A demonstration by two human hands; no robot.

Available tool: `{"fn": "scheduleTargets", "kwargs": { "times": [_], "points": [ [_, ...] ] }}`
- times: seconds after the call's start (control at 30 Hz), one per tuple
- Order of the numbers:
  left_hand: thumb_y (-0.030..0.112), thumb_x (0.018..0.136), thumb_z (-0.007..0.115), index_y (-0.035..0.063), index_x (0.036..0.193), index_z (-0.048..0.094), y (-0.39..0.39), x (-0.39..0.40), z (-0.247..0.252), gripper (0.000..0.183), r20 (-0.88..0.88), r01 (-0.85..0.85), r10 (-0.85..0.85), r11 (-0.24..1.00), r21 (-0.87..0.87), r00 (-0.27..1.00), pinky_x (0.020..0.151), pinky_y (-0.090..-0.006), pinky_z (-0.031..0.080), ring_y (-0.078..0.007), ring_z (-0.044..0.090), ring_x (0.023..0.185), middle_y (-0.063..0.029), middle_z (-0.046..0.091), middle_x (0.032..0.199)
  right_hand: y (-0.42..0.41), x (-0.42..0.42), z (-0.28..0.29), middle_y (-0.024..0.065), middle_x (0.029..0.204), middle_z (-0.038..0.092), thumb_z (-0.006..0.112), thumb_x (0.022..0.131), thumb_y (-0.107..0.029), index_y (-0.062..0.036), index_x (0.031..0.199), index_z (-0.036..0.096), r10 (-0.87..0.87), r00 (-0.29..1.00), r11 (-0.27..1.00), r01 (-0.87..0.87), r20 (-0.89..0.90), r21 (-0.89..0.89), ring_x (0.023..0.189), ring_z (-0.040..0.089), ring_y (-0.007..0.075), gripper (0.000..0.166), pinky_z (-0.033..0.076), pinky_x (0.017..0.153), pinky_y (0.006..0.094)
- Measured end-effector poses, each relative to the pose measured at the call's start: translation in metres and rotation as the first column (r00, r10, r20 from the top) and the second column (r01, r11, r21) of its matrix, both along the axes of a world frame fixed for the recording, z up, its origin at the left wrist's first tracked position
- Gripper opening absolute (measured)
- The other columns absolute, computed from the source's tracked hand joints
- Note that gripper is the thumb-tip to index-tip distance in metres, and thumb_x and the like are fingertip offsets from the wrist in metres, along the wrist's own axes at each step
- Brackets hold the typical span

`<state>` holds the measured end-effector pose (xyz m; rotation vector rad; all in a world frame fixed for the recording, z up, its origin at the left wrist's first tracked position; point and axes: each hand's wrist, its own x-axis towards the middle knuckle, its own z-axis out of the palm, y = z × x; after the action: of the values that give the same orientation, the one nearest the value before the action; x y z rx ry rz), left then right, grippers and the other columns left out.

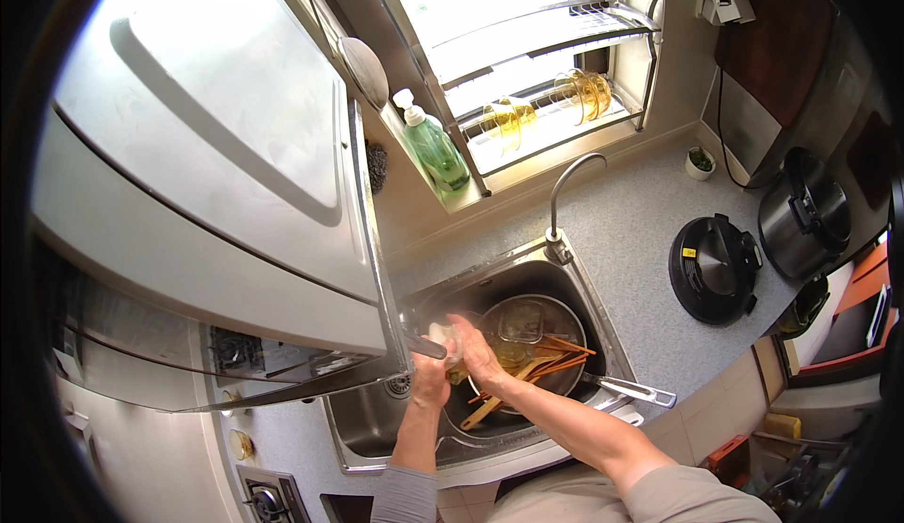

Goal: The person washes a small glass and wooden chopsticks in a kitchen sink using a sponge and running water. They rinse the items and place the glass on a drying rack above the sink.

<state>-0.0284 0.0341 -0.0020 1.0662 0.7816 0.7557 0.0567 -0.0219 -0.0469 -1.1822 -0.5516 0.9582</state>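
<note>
Both my hands meet over the stainless steel sink point(360, 428), beside the end of a faucet spout point(426, 345). My left hand point(429, 375) and my right hand point(474, 353) are closed around a whitish, wet-looking item point(445, 339), whose kind I cannot tell. Below and right of them, a frying pan point(565, 311) lies in the right basin with a clear container point(521, 320), amber glassware, several orange-brown chopsticks point(565, 368) and a wooden spatula point(487, 410). The pan's metal handle point(635, 390) reaches over the sink's right edge.
A curved thin faucet point(556, 198) stands behind the sink. Right on the counter are a black cooker lid point(713, 269), a pot point(805, 219) and a small white bowl point(700, 163). A green pump bottle point(438, 149) stands on the sill. A large overhead range hood point(233, 134) juts in from the left.
</note>
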Motion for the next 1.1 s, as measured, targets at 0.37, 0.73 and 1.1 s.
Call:
{"fn": "scheduleTargets", "kwargs": {
  "times": [0.37,0.73,1.1],
  "points": [
    [0.019,0.093,0.049,-0.0019,0.09,0.054,-0.029,0.019,-0.003,0.021,-0.447,0.319,0.205,0.457,0.831,0.871,0.069,-0.0446,0.046,-0.04,0.058,0.076,-0.0224,0.06,0.086,0.015,0.027,-0.034,0.01,0.109,0.065,0.04,0.102,-0.035,-0.0079,0.124,0.053,0.243,0.499,0.97,-0.132,-0.832,0.204,0.095,0.062,0.0227,0.038,0.052,0.083,0.0371],
    [0.015,0.09,0.062,0.0004,0.113,0.048,-0.02,0.033,-0.005,0.031,-0.24,-0.015,0.034,0.997,0.08,0.97,0.075,-0.0303,0.048,-0.014,0.056,0.088,-0.0072,0.058,0.098,-0.002,0.02,-0.025,0.0096,0.104,0.061,0.039,0.1,-0.04,-0.0064,0.11,0.06,-0.046,0.882,0.998,0.064,-0.468,0.022,0.099,0.059,0.0202,0.041,0.048,0.087,0.0326],
    [0.008,0.091,0.058,0.0006,0.103,0.06,-0.016,0.007,-0.012,0.014,-0.043,-0.186,0.193,0.975,0.117,0.98,0.073,-0.0293,0.049,-0.0139,0.061,0.084,-0.0044,0.064,0.097,0.016,-0.018,-0.046,0.0144,0.12,0.059,0.034,0.102,-0.037,-0.0034,0.125,0.054,-0.051,0.988,0.986,0.027,0.147,0.164,0.113,0.056,0.0247,0.045,0.042,0.099,0.0357]
  ]
}}
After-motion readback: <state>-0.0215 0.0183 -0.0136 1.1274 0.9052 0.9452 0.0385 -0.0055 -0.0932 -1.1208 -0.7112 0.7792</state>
